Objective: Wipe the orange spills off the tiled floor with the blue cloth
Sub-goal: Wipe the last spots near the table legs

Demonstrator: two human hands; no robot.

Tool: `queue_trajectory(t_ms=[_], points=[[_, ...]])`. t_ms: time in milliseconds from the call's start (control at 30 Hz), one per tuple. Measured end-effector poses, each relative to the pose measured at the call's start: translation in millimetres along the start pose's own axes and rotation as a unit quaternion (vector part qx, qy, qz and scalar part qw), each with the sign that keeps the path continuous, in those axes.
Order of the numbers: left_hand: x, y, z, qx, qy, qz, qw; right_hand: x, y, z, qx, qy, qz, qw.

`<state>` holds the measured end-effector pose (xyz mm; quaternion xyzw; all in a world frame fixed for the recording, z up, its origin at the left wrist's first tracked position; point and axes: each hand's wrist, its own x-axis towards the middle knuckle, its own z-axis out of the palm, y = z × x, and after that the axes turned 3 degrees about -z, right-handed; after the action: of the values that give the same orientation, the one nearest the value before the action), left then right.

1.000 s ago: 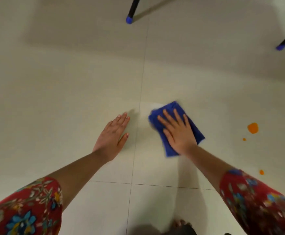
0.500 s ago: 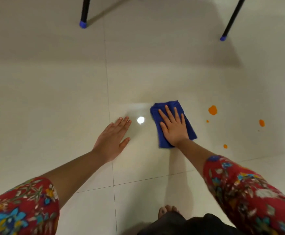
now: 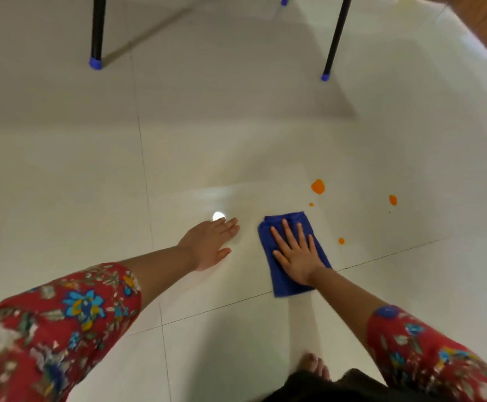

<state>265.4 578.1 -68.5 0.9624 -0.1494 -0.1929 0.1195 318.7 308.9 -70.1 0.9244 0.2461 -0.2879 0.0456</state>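
Blue cloth (image 3: 291, 256) beside four orange spills (image 3: 318, 186).

The blue cloth (image 3: 293, 253) has slid nearer the orange spills (image 3: 318, 186).
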Motion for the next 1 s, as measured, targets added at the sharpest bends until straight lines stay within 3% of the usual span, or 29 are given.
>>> queue_trajectory(t_ms=[167, 300, 400, 467, 600, 700, 833, 900, 1000], points=[[23.3, 28.0, -13.7, -0.003, -0.014, -0.014, 1.0, -64.6, -6.3, 39.9, 0.003, -0.02, -0.08, 0.997], [25.9, 39.4, -21.8, 0.019, 0.009, 0.031, 0.999, -100.7, 68.8, 57.8, 0.04, -0.016, 0.057, 0.997], [39.3, 55.2, -29.7, 0.023, -0.01, 0.008, 1.0, -81.9, 97.9, 41.2, 0.086, 0.008, 0.12, 0.989], [50.7, 69.5, -30.2, 0.013, -0.039, -0.024, 0.999, -72.8, 93.7, 37.5, 0.104, 0.017, 0.124, 0.987], [75.2, 105.9, -23.9, -0.01, -0.054, -0.068, 0.996, -114.9, 111.1, 65.4, 0.067, 0.008, 0.041, 0.997], [79.6, 126.8, -10.0, -0.06, -0.037, -0.119, 0.99, -121.4, 155.3, 64.3, 0.093, 0.017, 0.102, 0.99], [84.2, 152.7, 13.2, -0.11, 0.015, -0.194, 0.975, -52.2, 186.5, 26.3, 0.12, 0.08, 0.169, 0.975], [85.6, 160.8, 21.1, -0.111, 0.042, -0.205, 0.972, -27.0, 177.2, 19.9, 0.13, 0.101, 0.144, 0.976], [81.7, 155.9, 25.5, -0.118, 0.053, -0.202, 0.971, -45.2, 155.9, 46.5, 0.07, 0.126, 0.027, 0.989]])
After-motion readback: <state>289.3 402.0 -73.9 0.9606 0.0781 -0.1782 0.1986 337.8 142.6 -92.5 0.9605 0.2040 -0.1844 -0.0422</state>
